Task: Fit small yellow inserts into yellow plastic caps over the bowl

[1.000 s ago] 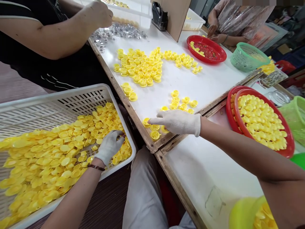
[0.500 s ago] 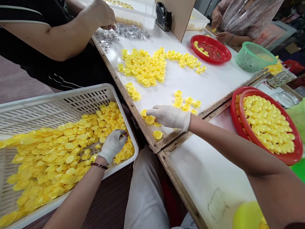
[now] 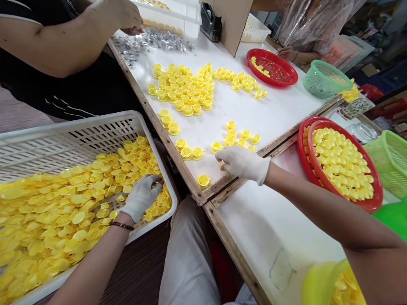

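Observation:
My left hand (image 3: 141,198), in a white glove, is inside the white basket (image 3: 173,192), low over a heap of loose yellow plastic pieces (image 3: 79,203). Its fingers are curled, and I cannot make out what lies within them. On the white table, my gloved right hand (image 3: 243,163) is bent with its fingertips down near the front edge. What sits under those fingertips is mostly hidden. A small yellow toy cup and saucer (image 3: 216,147) stands just beside its index finger. Three similar cups (image 3: 187,153) stand to the left, and a single cup (image 3: 203,181) is by the table corner.
Many more yellow cups (image 3: 184,89) stand farther back. Silvery packets (image 3: 159,40) lie near a co-worker's hand (image 3: 127,17). Red trays (image 3: 378,199) of yellow pieces, another red tray (image 3: 291,78) and a green basket (image 3: 327,80) are at right. Wooden strips (image 3: 235,184) edge the tables.
My right hand has moved right, away from the cups near the left edge, which now show uncovered. My left hand stays in the basket. The whole view has shifted slightly.

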Demonstrator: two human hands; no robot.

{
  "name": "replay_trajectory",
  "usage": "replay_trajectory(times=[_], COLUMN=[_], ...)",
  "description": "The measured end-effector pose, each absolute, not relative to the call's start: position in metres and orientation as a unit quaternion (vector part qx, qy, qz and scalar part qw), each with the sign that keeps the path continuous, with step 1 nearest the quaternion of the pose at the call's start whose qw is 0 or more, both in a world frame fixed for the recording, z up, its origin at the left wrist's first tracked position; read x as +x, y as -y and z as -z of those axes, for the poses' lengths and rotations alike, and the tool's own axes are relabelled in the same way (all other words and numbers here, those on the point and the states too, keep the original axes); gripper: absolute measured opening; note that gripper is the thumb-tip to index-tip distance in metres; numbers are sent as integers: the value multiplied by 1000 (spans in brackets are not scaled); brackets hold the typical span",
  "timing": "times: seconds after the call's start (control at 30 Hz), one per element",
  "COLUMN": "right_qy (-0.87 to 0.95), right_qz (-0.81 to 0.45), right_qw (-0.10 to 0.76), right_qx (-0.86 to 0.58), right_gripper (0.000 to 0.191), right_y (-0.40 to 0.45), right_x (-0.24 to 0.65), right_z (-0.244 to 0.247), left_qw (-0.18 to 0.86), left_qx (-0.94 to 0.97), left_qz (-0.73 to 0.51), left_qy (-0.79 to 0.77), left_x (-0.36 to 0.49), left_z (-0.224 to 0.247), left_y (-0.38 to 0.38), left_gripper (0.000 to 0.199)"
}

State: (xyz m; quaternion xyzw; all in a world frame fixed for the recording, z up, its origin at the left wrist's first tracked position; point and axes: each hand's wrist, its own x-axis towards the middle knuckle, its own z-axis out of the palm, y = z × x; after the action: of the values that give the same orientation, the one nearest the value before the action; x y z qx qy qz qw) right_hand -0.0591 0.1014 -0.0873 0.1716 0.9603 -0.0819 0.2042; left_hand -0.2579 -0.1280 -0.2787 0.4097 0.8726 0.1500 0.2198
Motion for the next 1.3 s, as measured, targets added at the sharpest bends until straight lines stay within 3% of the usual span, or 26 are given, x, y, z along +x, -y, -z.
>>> replay_trajectory(times=[0.1,0.23,0.5,0.87,1.13,1.3], right_qy=[-960,-963,-966,-958,-928,-939], right_qz=[69,98,121,215,262,174], right_qw=[207,201,164,10,23,163], right_qx=[176,150,161,191,264,249], right_gripper=[24,12,14,22,28,11], right_y=[-99,-103,-103,-140,-137,-112], right_x=[-58,-62,-60,-80,-79,-62], right_z=[104,113,113,94,81,85], left_qw=[226,229,229,228,223,222], left_qx=[411,404,410,415,412,417], left_qz=[-145,-135,-141,-136,-152,-157], left_qy=[-871,-875,-872,-870,-870,-867], left_x=[-258,-258,-259,-260,-259,-260], left_z=[279,278,281,281,281,283], left_y=[128,127,128,127,129,129], left_gripper=[44,44,47,48,47,46])
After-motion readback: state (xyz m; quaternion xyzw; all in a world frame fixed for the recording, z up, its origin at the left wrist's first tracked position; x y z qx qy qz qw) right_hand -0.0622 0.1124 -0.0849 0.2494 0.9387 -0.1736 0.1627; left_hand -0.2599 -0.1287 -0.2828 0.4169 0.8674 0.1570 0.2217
